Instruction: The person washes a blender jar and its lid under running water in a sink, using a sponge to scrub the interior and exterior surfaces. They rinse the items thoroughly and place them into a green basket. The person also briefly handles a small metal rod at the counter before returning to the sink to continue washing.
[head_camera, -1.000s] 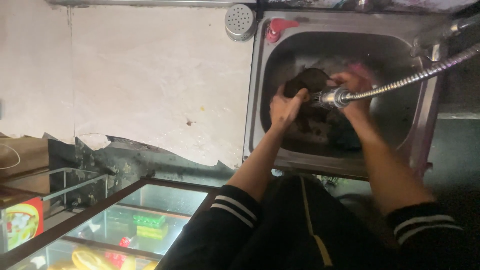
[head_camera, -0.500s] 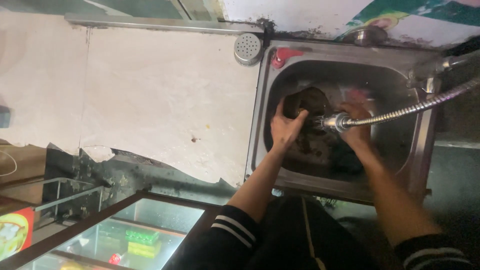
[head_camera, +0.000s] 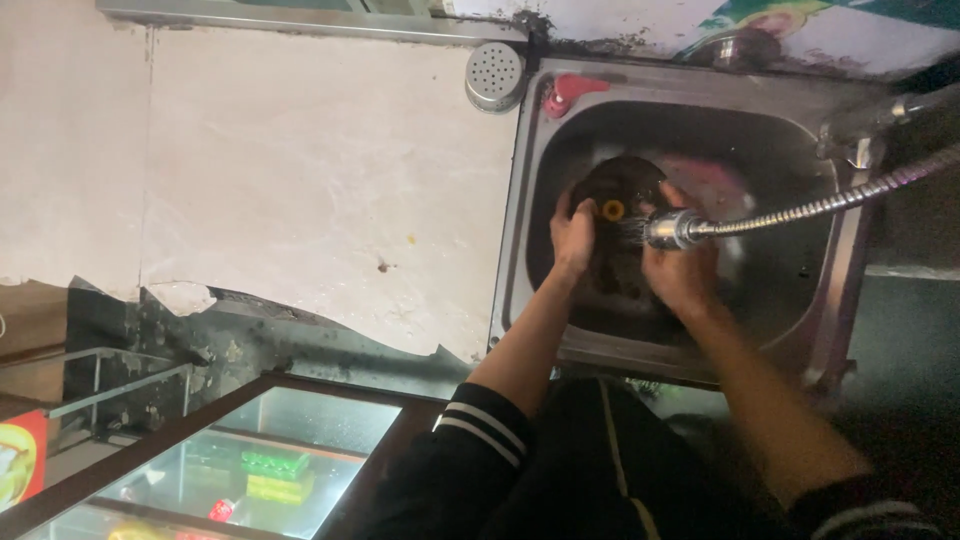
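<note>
Dark and round, a lid-like piece (head_camera: 615, 190) with a yellow centre knob sits between the two hands inside the sink basin. The left hand (head_camera: 573, 235) grips its left edge, fingers curled over the rim and thumb against the face. The right hand (head_camera: 683, 272) closes on its lower right side, just under the metal spray head (head_camera: 668, 229), which points at the dark piece; whether the right hand also touches the spray head cannot be told. From the spray head a ribbed metal hose (head_camera: 820, 205) runs away to the right of the right hand and up to the tap fitting (head_camera: 860, 135) on the sink's far right rim.

Around both hands lies the stainless steel sink (head_camera: 520, 200), its basin dark and wet. Beyond the left hand, on the sink's back rim, rests a red plug-shaped piece (head_camera: 568, 92), and just left of that a round perforated metal strainer (head_camera: 494, 75) on the pale stone counter (head_camera: 300, 180). The counter spreads well to the left of the left hand, its near edge broken and jagged. Below the forearms, black sleeves with white stripes (head_camera: 470, 420) show, and further left a glass-topped display case (head_camera: 230, 460) with green and yellow items inside.
</note>
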